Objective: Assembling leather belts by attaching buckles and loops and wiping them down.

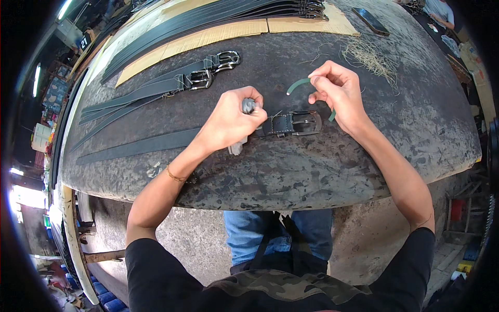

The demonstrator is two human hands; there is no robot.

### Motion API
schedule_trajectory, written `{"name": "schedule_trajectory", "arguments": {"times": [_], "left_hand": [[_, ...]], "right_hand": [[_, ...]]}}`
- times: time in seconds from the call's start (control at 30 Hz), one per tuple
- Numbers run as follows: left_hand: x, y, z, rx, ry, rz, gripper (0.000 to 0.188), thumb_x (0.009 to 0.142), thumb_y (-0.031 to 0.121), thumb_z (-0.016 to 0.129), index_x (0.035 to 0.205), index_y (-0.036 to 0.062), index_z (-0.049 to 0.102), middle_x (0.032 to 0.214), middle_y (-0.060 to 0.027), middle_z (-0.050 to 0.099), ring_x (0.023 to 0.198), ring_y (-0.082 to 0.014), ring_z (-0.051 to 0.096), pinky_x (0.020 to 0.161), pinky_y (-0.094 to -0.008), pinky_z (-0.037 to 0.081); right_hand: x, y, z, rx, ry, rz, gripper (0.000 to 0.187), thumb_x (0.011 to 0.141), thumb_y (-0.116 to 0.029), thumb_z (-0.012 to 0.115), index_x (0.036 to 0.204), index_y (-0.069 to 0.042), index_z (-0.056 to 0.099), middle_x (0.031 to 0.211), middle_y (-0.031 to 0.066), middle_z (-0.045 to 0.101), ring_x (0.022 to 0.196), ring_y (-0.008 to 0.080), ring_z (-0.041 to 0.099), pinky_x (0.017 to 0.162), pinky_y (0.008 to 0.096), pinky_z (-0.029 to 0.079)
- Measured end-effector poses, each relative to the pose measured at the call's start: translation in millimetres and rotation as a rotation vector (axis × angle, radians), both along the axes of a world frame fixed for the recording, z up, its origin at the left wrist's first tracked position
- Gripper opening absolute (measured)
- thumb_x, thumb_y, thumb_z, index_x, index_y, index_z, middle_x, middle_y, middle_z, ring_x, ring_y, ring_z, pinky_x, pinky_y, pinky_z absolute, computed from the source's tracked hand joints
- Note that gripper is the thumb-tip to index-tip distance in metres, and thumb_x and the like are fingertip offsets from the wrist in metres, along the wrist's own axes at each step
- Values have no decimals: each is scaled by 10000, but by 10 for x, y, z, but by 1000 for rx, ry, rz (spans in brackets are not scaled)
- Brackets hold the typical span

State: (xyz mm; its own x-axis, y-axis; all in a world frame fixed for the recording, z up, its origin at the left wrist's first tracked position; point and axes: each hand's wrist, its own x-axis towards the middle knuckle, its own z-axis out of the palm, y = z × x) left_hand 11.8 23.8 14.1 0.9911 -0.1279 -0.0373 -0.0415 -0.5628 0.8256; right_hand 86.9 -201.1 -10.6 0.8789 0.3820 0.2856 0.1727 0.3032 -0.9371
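Note:
My left hand (231, 118) is closed around a grey object whose rounded end (248, 106) shows above the fist; a paler grey end (236, 147) sticks out below. Its kind I cannot make out. Under that hand lies a black leather belt (143, 147), its strap running left and its metal buckle (306, 123) to the right. A loose thread pokes up by the stitched loop (280, 124). My right hand (340, 96) pinches a thin green strip (298, 85) with a pale tip, its other end showing below the palm.
Two more black belts (150, 88) with buckles lie at the left. Behind them, many belts (208, 23) are stacked on cardboard (208, 37). Loose pale threads (371, 57) and a phone (370, 21) lie at the far right of the dark table (291, 177). Another person (441, 13) is beyond.

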Motion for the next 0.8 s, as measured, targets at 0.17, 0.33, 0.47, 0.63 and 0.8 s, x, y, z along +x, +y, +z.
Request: {"name": "schedule_trajectory", "arguments": {"times": [0.17, 0.33, 0.47, 0.63, 0.8], "left_hand": [[73, 100, -17, -104, -9, -53, 131, 865, 88, 611, 914, -31, 635, 818, -29, 610, 712, -75, 549, 639, -244, 448], [7, -20, -55, 84, -319, -229, 215, 833, 123, 719, 988, -21, 681, 944, -89, 657, 846, -160, 627, 752, -301, 484], [-42, -77, -71, 105, -389, -230, 113, 825, 31, 696, 930, -9, 689, 930, -94, 657, 824, -214, 652, 735, -322, 494], [-58, -107, -135, 204, -520, -151, 43, 815, -1, 645, 854, -19, 645, 880, -142, 628, 773, -333, 643, 678, -389, 504], [-60, -145, -149, 310, -573, -159, 58, 812, -40, 623, 836, -36, 571, 861, -162, 605, 775, -359, 616, 674, -404, 479]], "right_hand": [[51, -42, 52, 52, 89, -57, 65, 873, -29, 598, 847, 17, 636, 739, 9, 542, 637, 62, 493, 599, 277, 525], [87, -89, 71, 104, 127, -86, 69, 873, -37, 596, 847, 12, 638, 695, -14, 483, 630, 49, 455, 607, 285, 498], [104, -92, 82, 98, 149, -122, 69, 871, -41, 598, 847, 11, 638, 692, -19, 477, 624, 50, 449, 609, 281, 494], [100, -87, 82, 105, 156, -103, 63, 864, -38, 603, 843, 11, 637, 689, -19, 472, 621, 52, 445, 606, 280, 489], [66, -75, 80, 114, 169, -92, 56, 861, -29, 601, 843, 13, 634, 700, -12, 478, 625, 58, 449, 601, 283, 486]]}}
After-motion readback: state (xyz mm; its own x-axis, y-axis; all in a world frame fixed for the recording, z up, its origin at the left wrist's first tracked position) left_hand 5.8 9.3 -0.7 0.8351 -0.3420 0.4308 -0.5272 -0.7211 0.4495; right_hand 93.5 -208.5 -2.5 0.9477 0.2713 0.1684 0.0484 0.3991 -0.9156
